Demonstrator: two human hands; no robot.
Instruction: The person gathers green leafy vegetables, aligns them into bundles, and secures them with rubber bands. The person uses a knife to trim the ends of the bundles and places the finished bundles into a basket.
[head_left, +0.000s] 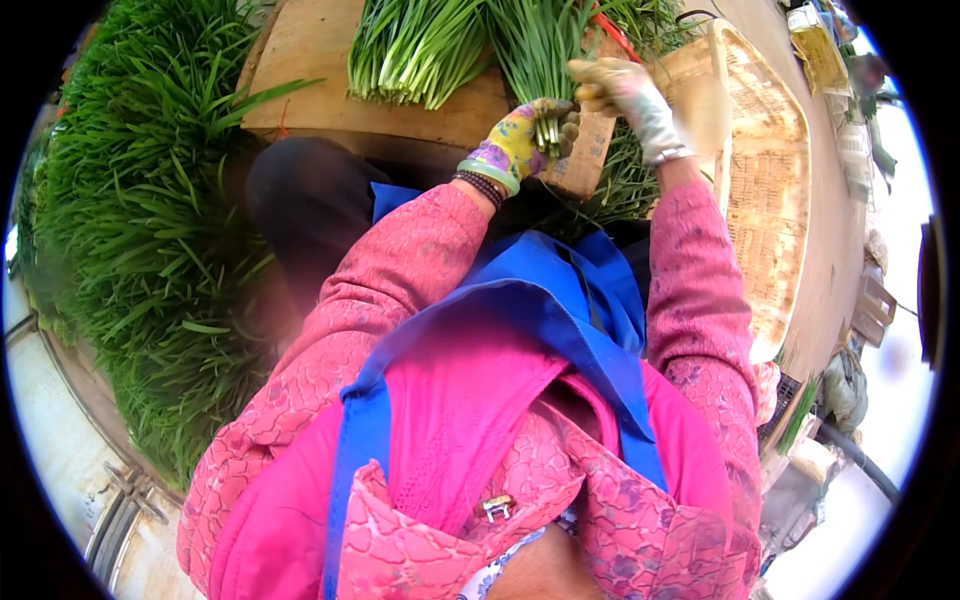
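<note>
My left hand (523, 142), in a yellow and purple patterned glove, is wrapped around a small bunch of garlic chives (536, 64). Their pale stem ends poke out below its fingers, and the leaves lie away from me over a wooden board. Just right of that bunch is my right hand (616, 88), in a soiled pale glove with the fingers curled. Whether it pinches any leaves is too blurred to tell. A larger bundle of chives (416, 64) lies on the wooden board (300, 105) to the left, white ends towards me.
A big heap of green chives (150, 225) rises along my left side. At right stands a dirty cream plastic basket (765, 165). Loose leaves (630, 176) lie between it and the board. A red strip (616, 34) shows beyond my right hand. My blue apron (525, 285) covers my lap.
</note>
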